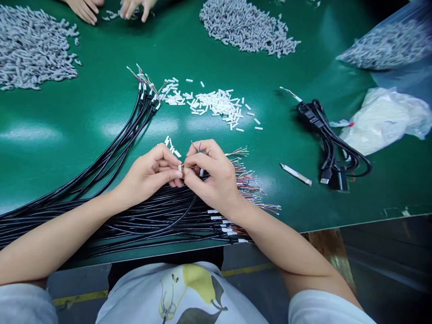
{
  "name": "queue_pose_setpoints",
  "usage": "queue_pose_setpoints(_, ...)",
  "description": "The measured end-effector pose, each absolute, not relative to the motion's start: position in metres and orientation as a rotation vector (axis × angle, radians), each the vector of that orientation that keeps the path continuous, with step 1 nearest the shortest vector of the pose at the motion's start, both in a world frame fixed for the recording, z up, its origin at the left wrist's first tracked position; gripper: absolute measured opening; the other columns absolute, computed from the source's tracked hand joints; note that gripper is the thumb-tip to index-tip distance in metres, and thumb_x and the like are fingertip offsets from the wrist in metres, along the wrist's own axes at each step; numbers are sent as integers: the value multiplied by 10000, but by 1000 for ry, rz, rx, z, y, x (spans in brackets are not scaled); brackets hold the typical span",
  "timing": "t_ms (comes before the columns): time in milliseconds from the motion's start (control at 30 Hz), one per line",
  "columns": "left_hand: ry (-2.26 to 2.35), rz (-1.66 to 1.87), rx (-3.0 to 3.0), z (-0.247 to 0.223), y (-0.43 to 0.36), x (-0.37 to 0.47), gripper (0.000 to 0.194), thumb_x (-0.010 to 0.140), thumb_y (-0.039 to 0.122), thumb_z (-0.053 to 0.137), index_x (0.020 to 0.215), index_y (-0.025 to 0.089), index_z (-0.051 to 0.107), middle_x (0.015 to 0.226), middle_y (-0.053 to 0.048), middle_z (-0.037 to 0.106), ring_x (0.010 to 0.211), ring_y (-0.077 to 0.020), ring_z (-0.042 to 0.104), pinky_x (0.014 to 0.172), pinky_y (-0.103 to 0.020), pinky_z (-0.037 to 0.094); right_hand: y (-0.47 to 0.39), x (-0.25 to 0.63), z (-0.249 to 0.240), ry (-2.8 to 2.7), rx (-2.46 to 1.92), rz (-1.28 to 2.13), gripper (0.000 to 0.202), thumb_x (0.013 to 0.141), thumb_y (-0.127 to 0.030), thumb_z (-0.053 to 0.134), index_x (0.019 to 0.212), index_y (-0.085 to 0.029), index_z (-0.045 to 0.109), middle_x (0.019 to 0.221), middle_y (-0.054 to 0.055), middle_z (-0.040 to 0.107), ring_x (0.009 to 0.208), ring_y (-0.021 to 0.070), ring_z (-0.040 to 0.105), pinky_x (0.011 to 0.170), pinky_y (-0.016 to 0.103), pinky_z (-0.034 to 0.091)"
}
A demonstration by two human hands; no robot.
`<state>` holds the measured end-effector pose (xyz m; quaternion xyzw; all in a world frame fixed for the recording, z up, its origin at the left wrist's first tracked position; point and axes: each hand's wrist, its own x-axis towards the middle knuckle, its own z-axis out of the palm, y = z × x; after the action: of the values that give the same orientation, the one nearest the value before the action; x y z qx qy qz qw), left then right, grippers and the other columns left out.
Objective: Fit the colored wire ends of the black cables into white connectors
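Note:
Between thumb and index finger, my left hand pinches a short white sleeve. My right hand is closed around the thin coloured wires at the end of a black cable; the fingertips of both hands meet. Beneath them lies a thick bundle of black cables, with bare coloured wire ends fanning out at the right. A few loose white sleeves sit just beyond my left fingers. Part of the held wires is hidden by my fingers.
Farther in are a pile of white sleeves and a group of cable ends. Heaps of grey parts lie at the back, near another person's hands. A coiled USB cable, a penknife-like white tool and plastic bags are right.

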<state>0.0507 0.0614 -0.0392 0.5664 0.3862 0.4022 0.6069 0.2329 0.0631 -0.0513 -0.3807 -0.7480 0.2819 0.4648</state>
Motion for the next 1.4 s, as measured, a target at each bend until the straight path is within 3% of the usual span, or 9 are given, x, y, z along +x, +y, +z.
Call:
queue_pose_setpoints(200, 897, 918, 1276, -39, 64, 51, 208, 850, 192, 762, 880, 178, 556, 684, 30, 716, 629, -118, 729, 589, -203, 582, 63, 233, -51, -1804, -963, 775, 143, 856, -108, 609, 743, -195, 621, 938, 9, 548, 701, 82, 525, 597, 236, 485)
queue_pose_setpoints(367, 863, 977, 1209, -42, 67, 46, 242, 868, 221, 742, 1052, 199, 586, 756, 36, 696, 623, -88, 674, 604, -193, 549, 70, 240, -43, -1629, -1016, 1026, 20, 876, -211, 639, 861, -211, 652, 1117, 44, 555, 904, 133, 636, 642, 248, 559)
queue_pose_setpoints(467, 924, 991, 1167, -42, 69, 43, 195, 866, 234, 739, 1008, 187, 614, 776, 12, 698, 621, -85, 638, 606, -196, 538, 76, 244, -40, -1360, -1018, 1245, 37, 882, -211, 556, 916, -222, 569, 1195, 34, 556, 800, 94, 677, 650, 257, 598)
queue_pose_setpoints(600, 961, 979, 1175, -40, 69, 42, 184, 857, 235, 740, 990, 183, 624, 762, 5, 696, 610, -94, 626, 591, -205, 533, 79, 245, -41, -1268, -1037, 1362, 62, 894, -256, 503, 944, -232, 530, 1116, 19, 608, 802, 90, 670, 645, 233, 597)
queue_pose_setpoints(833, 962, 958, 1177, -38, 68, 44, 185, 844, 235, 743, 976, 183, 625, 749, 8, 693, 601, -93, 613, 584, -206, 526, 80, 243, -42, -1298, -1075, 1400, 258, 836, -434, 715, 941, -221, 613, 979, -4, 606, 716, 81, 629, 639, 241, 565)
queue_pose_setpoints(967, 942, 944, 1189, -39, 67, 44, 167, 852, 218, 729, 975, 177, 624, 748, 10, 690, 607, -88, 608, 577, -193, 518, 82, 243, -43, -1306, -1030, 1417, 286, 813, -437, 756, 814, -194, 607, 993, -10, 553, 684, 73, 646, 601, 236, 561)
queue_pose_setpoints(1233, 961, 954, 1150, -42, 69, 42, 167, 863, 215, 734, 994, 177, 637, 762, 8, 706, 605, -79, 612, 597, -186, 523, 84, 244, -46, -1236, -981, 1510, 232, 873, -391, 678, 822, -202, 554, 1048, 7, 563, 746, 73, 626, 693, 254, 594)
queue_pose_setpoints(1400, 966, 980, 1220, -44, 68, 41, 138, 878, 246, 717, 975, 179, 648, 751, 4, 681, 644, -98, 621, 587, -192, 521, 77, 245, -39, -1672, -883, 1335, 71, 892, -254, 641, 846, -200, 638, 1195, 60, 543, 951, 125, 621, 743, 267, 572)
